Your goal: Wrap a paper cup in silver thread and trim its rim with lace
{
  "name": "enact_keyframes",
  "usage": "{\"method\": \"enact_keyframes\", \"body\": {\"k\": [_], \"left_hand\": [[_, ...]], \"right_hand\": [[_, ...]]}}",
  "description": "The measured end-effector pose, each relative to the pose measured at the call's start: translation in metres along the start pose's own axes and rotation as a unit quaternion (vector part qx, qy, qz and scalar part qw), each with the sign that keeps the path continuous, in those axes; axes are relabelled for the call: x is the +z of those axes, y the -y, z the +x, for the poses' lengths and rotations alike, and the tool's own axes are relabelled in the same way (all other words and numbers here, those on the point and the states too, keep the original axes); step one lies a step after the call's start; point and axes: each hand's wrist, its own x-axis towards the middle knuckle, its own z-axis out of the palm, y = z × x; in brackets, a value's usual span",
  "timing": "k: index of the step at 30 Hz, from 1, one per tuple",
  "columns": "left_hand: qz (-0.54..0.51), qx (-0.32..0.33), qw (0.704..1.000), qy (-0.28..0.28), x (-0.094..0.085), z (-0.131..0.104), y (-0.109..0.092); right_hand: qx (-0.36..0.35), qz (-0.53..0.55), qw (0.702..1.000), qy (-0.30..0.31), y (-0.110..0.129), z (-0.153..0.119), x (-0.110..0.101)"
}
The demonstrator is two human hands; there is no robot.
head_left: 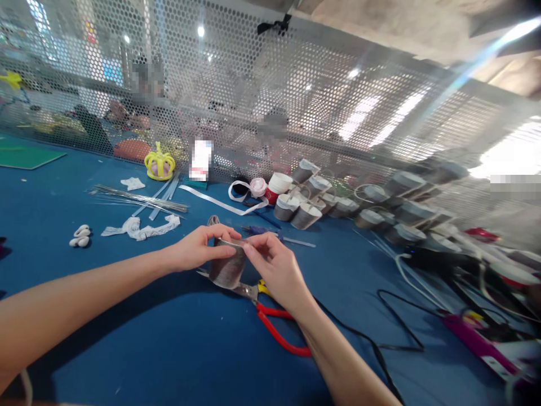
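Observation:
A small grey-brown cup (227,266) stands near the middle of the blue table, between my two hands. My left hand (211,246) grips its rim, with the fingers at the far side and the thumb at the near side. At the right edge of the rim, the thumb and fingers of my right hand (270,262) are pinched together; what they hold there is too small to tell. Scissors with red handles (281,332) lie beside and partly behind the cup. A dark blue tool (257,230) lies just beyond my right hand, partly hidden.
Several wrapped cups (306,216) are piled along the perforated metal screen (236,73). Thin wires (139,197), white ribbon (220,206) and white cloth scraps (141,228) lie at the left. A black cable (359,332) runs at the right near a purple object (477,344).

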Motion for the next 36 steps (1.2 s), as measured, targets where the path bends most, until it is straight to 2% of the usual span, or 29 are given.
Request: {"method": "enact_keyframes", "body": {"k": [10, 19, 24, 32, 36], "left_hand": [[0.047, -0.015, 0.999, 0.009, 0.0, 0.001, -0.008], [0.075, -0.029, 0.994, 0.071, -0.01, 0.003, -0.018], [0.105, -0.011, 0.991, 0.077, -0.012, 0.003, -0.018], [0.072, 0.008, 0.997, 0.04, -0.011, 0.004, -0.012], [0.049, 0.021, 0.999, 0.0, -0.008, 0.004, -0.003]], "right_hand": [[-0.026, -0.033, 0.999, -0.015, 0.004, -0.003, 0.005], [-0.034, -0.041, 0.999, -0.006, 0.007, -0.004, 0.006], [-0.036, -0.044, 0.998, -0.006, 0.005, -0.003, 0.006], [0.036, 0.062, 0.997, -0.008, 0.007, 0.012, 0.0], [0.041, 0.037, 0.998, 0.008, 0.015, 0.029, -0.003]]}}
